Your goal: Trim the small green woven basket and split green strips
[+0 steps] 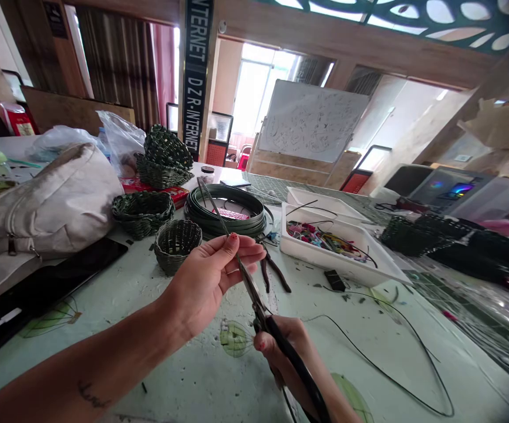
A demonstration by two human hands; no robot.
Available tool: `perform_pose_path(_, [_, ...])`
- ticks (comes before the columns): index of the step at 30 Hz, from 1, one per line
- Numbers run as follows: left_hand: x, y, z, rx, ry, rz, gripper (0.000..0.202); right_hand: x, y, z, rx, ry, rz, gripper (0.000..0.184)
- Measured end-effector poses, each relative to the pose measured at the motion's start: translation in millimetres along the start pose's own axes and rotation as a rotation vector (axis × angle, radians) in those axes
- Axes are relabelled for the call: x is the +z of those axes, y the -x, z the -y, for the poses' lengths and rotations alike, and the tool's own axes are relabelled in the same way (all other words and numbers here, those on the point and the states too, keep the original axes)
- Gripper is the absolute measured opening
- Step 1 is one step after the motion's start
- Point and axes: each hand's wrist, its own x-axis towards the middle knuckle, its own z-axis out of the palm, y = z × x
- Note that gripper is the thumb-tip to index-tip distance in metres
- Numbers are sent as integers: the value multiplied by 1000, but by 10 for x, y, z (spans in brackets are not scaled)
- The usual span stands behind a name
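Note:
My left hand (pixel 212 275) pinches a thin dark green strip (pixel 212 207) between thumb and fingers; the strip runs up and back toward a coil of the same strip (pixel 225 214). My right hand (pixel 287 346) grips black-handled scissors (pixel 254 294), whose blades meet the strip just below my left fingertips. A small woven green basket (pixel 177 244) stands just left of my left hand. Dark pliers (pixel 274 271) lie on the table behind the scissors.
More woven baskets (pixel 143 212) and a stacked pair (pixel 165 155) sit behind, beside a beige bag (pixel 51 200). A white tray (pixel 346 258) of colourful bits stands right. A black wire (pixel 390 376) loops across the table; dark baskets (pixel 413 235) lie far right.

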Motion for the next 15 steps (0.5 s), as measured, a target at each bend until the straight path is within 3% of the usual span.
perform_pose_path(8, [0,-33,-5,-10,14,-17,20,0,64,124,70,-22,8,66])
perform_pose_path(12, [-24,-54,-120,-29,-17,13,20,-3,25,78,66,-8,1,66])
perform_pose_path(15, [-62,-88,-225,50,-14,13,21,-11,-26,7,44,21,2,67])
